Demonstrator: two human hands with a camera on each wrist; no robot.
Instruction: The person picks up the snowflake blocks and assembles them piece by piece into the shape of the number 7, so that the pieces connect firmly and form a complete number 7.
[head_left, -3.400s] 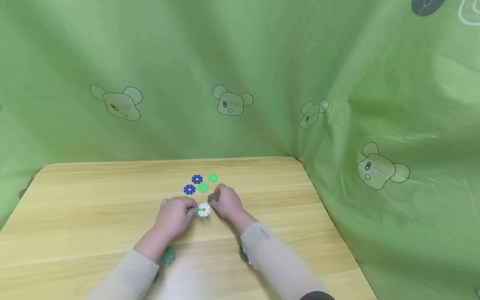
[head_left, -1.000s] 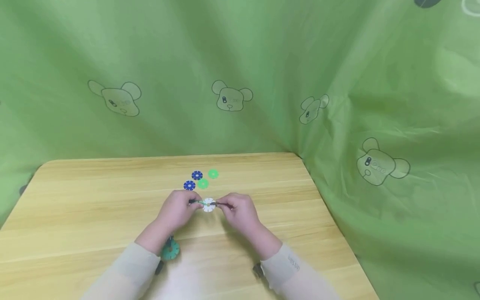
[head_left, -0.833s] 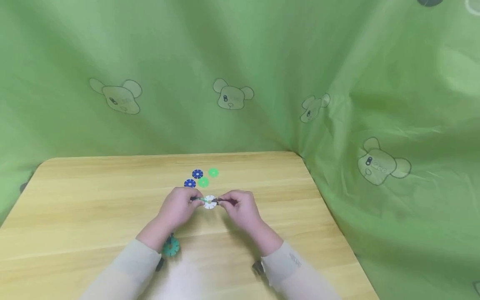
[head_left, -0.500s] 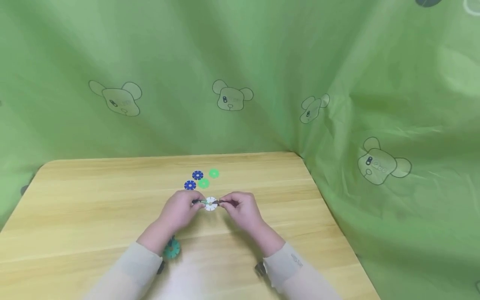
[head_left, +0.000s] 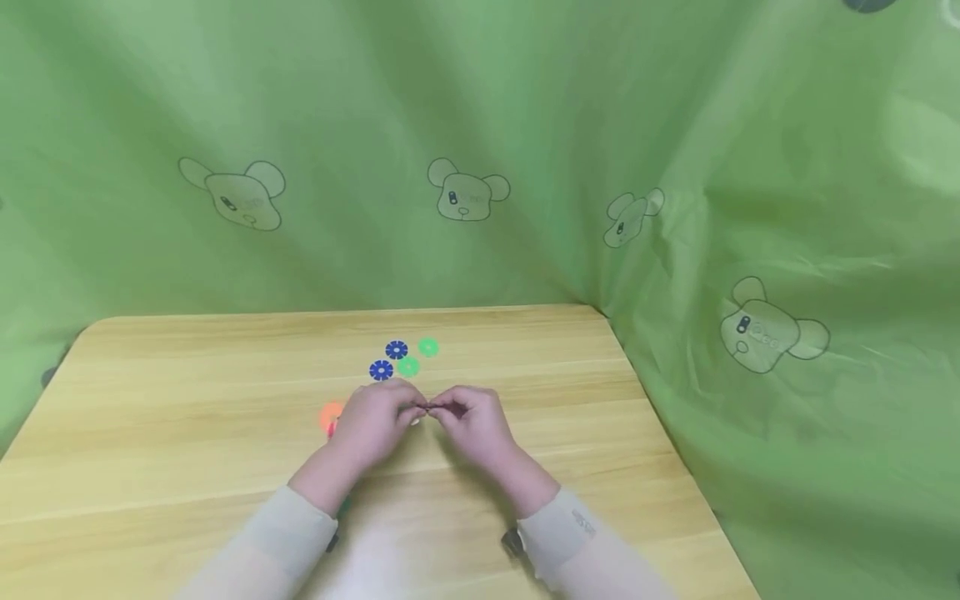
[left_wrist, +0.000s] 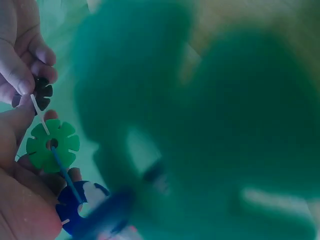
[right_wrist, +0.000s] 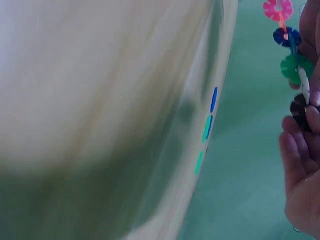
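Note:
My left hand [head_left: 378, 421] holds a chain of slotted plastic discs, its fingers around the white disc [left_wrist: 39, 111] and green disc [left_wrist: 60, 160]. My right hand [head_left: 480, 421] pinches a dark brown disc [right_wrist: 299, 111] against the white one, which stands edge-on to it. Fingertips of both hands meet there. Down the chain follow a blue disc [left_wrist: 70, 197], an orange disc [head_left: 330, 417] and a pink disc [right_wrist: 276, 9]. A blurred teal disc [left_wrist: 240, 110] fills much of the left wrist view; in the head view the left wrist mostly hides it.
Beyond the hands, two blue discs [head_left: 397, 350] and two light green discs [head_left: 428, 347] lie flat on the wooden table [head_left: 187, 400]. A green curtain [head_left: 345, 125] with printed bear faces hangs behind the table and along its right side.
My right hand has brought the brown disc to the white one. The chain has turned: the white disc no longer faces the head camera, and the orange disc shows left of my left hand.

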